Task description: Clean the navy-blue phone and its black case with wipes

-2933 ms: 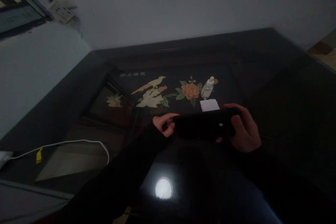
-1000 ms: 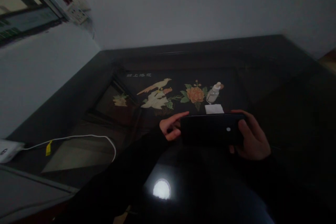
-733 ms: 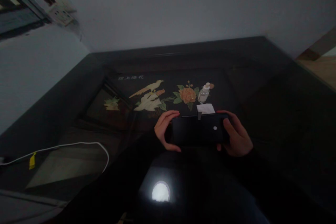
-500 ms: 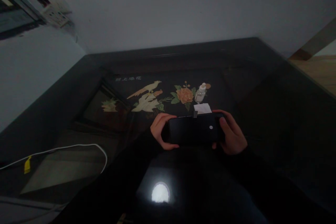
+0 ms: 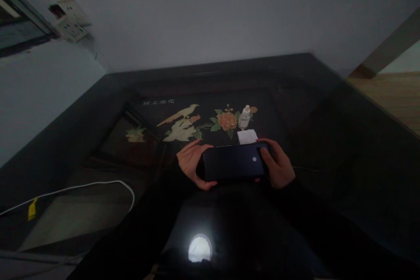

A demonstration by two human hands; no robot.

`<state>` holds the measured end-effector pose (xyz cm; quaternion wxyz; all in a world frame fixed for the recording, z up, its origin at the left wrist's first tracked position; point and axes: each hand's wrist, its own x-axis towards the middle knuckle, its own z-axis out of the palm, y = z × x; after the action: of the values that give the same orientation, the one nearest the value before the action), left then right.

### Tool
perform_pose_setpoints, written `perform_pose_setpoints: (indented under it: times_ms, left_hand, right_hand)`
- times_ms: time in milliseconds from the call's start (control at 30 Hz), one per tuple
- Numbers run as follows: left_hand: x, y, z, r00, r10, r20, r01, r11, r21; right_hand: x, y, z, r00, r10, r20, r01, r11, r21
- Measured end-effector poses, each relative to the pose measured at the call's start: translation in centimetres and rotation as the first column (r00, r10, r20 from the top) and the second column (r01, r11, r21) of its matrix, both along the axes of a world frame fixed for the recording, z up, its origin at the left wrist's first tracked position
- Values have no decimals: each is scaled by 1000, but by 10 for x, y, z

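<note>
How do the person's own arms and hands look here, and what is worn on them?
Both arms are covered by long dark sleeves, apparently black, that end at the wrists. The left hand and right hand are bare: no gloves show. In this dim light I cannot make out any ring, watch, or marking on the sleeves.

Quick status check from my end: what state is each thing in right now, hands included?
Phone: held level over the table, screen dark.
Left hand: gripping the phone's left end.
Right hand: gripping the phone's right end, thumb on the screen.
Small bottle: upright on the table, cap on.
White square pad: lying flat beside the bottle.
White cable: loose, curled on the table.
</note>
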<state>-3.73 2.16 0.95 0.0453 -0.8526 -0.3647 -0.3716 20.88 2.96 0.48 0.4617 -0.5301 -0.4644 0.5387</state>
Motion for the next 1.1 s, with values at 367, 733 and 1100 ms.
perform_pose_setpoints:
  times_ms: [367, 733, 1100]
  left_hand:
    - [15, -14, 19, 890, -208, 405, 362, 863, -352]
    - [70, -26, 8, 694, -100, 713, 428, 854, -297]
    - [17, 3, 22, 258, 306, 916, 735, 553, -392]
  right_hand:
    - [-10, -4, -7, 984, -95, -148, 91, 995, -28]
    - [-23, -16, -12, 992, -122, -10, 122, 985, 120]
    - [-25, -29, 12, 872, 135, -470, -199, 976, -88]
